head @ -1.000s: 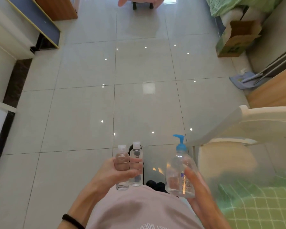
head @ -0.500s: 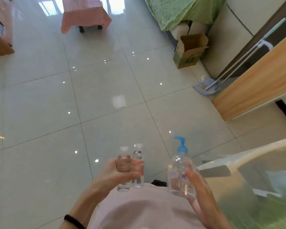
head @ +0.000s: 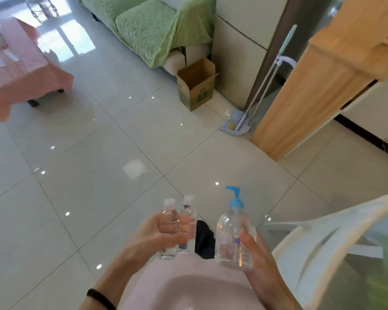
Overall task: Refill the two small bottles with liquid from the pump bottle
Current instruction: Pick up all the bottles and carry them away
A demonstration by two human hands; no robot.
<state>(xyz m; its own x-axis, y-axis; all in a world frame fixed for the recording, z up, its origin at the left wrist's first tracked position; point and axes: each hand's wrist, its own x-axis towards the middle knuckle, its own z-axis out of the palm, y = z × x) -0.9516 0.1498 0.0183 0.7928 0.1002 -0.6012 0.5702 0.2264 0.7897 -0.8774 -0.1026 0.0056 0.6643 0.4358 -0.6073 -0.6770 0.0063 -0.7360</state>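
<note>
My left hand (head: 154, 237) grips two small clear bottles side by side, both upright with clear caps: the left small bottle (head: 169, 211) and the right small bottle (head: 188, 212). My right hand (head: 259, 262) holds a larger clear pump bottle (head: 230, 233) with a blue pump head, upright, with a small printed label facing me. All three bottles are carried in front of my waist above a glossy tiled floor.
A white chair (head: 327, 238) stands close at the lower right. Further off are a cardboard box (head: 196, 86), a mop (head: 251, 108) leaning by a wooden cabinet (head: 323, 81), a green-covered sofa (head: 148, 25) and a low table with a pink cloth (head: 20, 70).
The view has swung to the right and up, bringing the sofa, the pink-covered table and the wooden cabinet into sight. Both hands keep the same hold on the bottles.
</note>
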